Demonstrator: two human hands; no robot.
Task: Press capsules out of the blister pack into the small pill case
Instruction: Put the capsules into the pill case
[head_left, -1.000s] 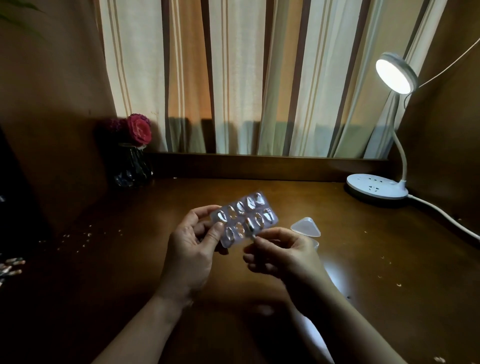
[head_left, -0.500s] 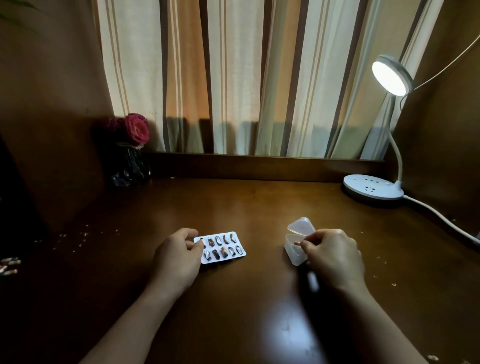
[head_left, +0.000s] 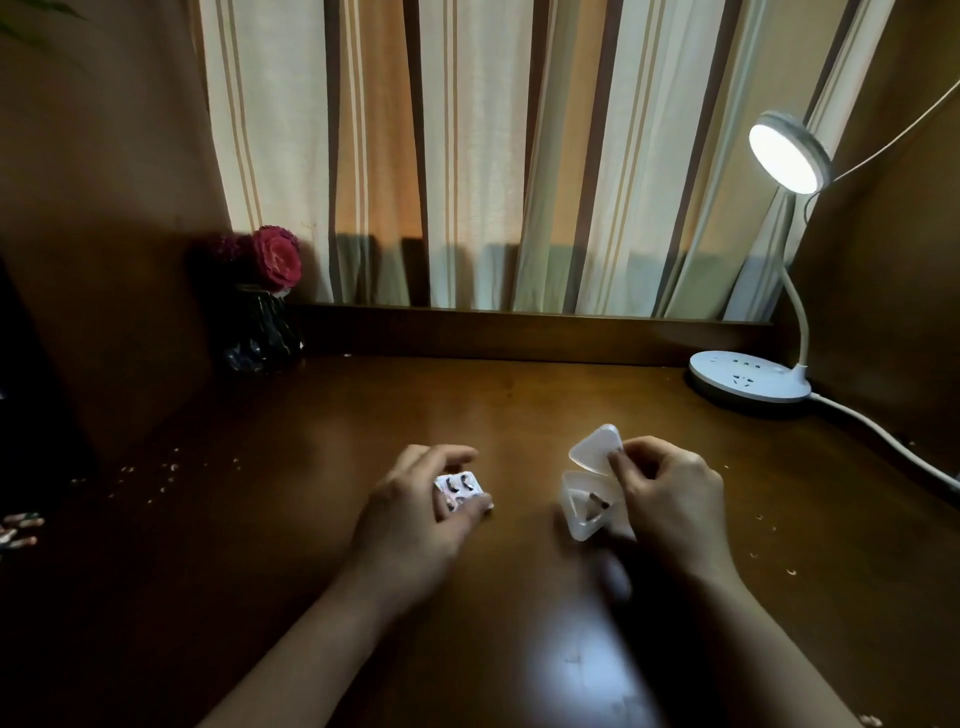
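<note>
A blister pack (head_left: 461, 489) lay low over the wooden desk (head_left: 519, 415), near its middle, gripped by the left hand (head_left: 415, 514) with the thumb along its near edge and the fingers curled over its far edge. Several dark capsules showed through its pockets. Just to the right, apart from the pack, a small clear pill case (head_left: 589, 512) of triangular shape sat on the desk with its lid (head_left: 595, 449) swung up and back. At least one dark capsule (head_left: 595, 506) lay inside the open case. The right hand (head_left: 670, 493) pinched the lid's right edge between thumb and fingertips, the remaining fingers folded toward the palm.

At the far right corner a white desk lamp (head_left: 787, 153) shone from a round base (head_left: 748, 382), its cord (head_left: 893, 441) running off along the right edge. At the far left a red flower (head_left: 278, 257) stood in a dark vase (head_left: 260, 332). Striped curtains (head_left: 467, 156) hung behind the desk. Pale crumbs (head_left: 171, 467) dotted the left side, and a few small items at the left edge were too dim to identify.
</note>
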